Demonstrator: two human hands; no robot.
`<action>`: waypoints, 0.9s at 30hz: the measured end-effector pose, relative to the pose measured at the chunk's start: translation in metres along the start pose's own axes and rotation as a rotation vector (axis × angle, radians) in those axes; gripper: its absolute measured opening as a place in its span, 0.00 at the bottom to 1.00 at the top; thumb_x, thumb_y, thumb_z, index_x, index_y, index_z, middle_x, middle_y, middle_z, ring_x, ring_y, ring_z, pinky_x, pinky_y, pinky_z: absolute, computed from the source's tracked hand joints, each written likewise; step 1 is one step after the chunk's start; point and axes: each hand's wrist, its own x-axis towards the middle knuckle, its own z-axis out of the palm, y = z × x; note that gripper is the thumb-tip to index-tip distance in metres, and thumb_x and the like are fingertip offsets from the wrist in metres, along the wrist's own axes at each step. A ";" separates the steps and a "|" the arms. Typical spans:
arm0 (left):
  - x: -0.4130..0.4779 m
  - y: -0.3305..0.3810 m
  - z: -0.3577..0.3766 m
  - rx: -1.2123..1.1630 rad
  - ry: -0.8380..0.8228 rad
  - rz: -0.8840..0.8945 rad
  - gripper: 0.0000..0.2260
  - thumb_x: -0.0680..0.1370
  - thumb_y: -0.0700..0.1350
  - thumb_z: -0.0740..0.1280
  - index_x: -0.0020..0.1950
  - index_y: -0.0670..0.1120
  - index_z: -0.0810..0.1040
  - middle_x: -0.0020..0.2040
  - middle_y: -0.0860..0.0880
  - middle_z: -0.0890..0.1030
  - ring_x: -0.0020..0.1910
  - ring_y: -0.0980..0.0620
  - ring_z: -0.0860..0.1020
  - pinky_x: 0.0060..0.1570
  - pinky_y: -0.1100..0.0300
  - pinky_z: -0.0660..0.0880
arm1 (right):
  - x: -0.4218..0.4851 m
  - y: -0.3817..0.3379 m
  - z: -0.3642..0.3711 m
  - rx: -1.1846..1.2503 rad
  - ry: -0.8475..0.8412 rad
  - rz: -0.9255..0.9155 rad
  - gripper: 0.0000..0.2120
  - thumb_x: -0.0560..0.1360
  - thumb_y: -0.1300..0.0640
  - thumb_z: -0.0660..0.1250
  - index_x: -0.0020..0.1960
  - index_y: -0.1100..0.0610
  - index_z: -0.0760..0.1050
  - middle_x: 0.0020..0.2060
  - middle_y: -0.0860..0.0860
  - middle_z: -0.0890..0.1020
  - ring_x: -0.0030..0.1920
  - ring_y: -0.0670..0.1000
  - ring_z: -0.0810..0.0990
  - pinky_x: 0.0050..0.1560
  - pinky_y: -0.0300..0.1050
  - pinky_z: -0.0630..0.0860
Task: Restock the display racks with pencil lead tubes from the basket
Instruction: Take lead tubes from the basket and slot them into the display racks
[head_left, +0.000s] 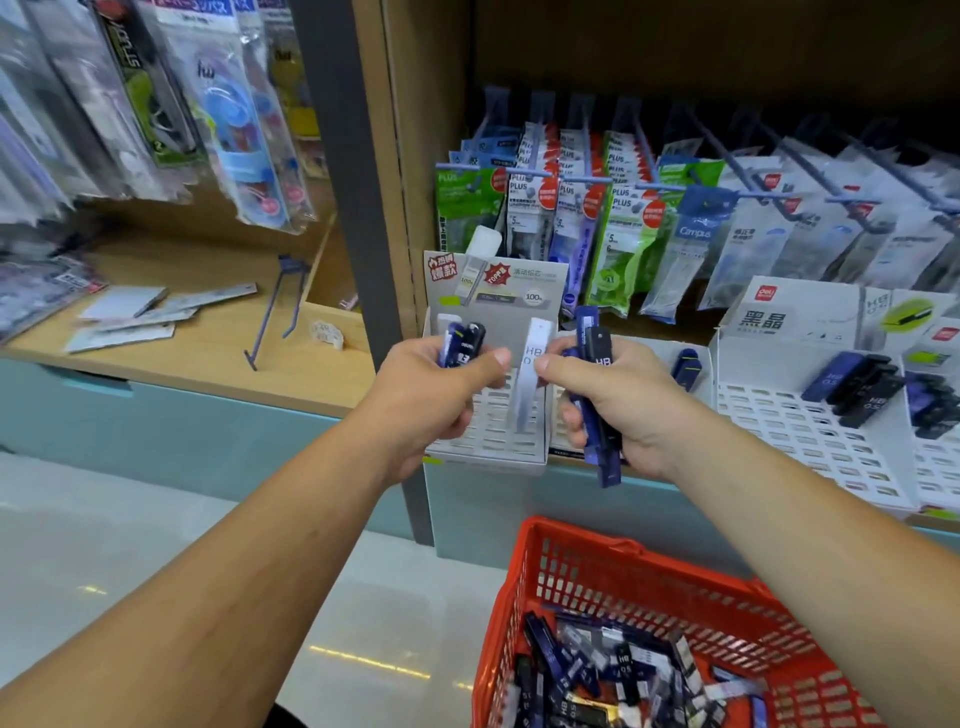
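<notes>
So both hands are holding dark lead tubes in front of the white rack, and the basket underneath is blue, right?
Not quite. The basket is red, not blue, as the head view shows. The rest holds: the left hand and right hand each hold dark lead tubes before the white rack.

I see a stationery shop; packaged refills (628, 228) hang in rows on peg hooks (587, 180) above cardboard display racks (810, 415). A red shopping basket (571, 545) sits below the wooden shelving (208, 364).

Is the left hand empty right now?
No, the left hand grips a few dark tubes in front of the rack.
</notes>
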 end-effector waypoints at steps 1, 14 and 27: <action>-0.002 -0.001 0.000 0.030 -0.044 -0.023 0.06 0.78 0.44 0.75 0.50 0.42 0.83 0.35 0.45 0.79 0.26 0.53 0.65 0.25 0.63 0.65 | 0.002 0.001 0.001 0.022 0.014 0.002 0.08 0.76 0.59 0.75 0.52 0.58 0.79 0.40 0.62 0.75 0.26 0.52 0.71 0.28 0.43 0.69; -0.007 0.004 0.038 -0.011 -0.325 -0.151 0.04 0.85 0.43 0.64 0.56 0.42 0.75 0.46 0.40 0.81 0.26 0.54 0.66 0.26 0.62 0.59 | -0.017 -0.018 -0.048 0.176 -0.006 0.109 0.14 0.77 0.47 0.73 0.50 0.56 0.74 0.30 0.52 0.75 0.29 0.52 0.74 0.29 0.44 0.75; -0.012 0.000 0.115 0.121 -0.255 -0.044 0.17 0.79 0.55 0.73 0.47 0.48 0.67 0.30 0.49 0.61 0.25 0.52 0.60 0.24 0.61 0.59 | -0.046 -0.008 -0.122 0.374 -0.184 0.164 0.10 0.72 0.65 0.62 0.52 0.56 0.72 0.32 0.52 0.68 0.22 0.48 0.64 0.23 0.39 0.60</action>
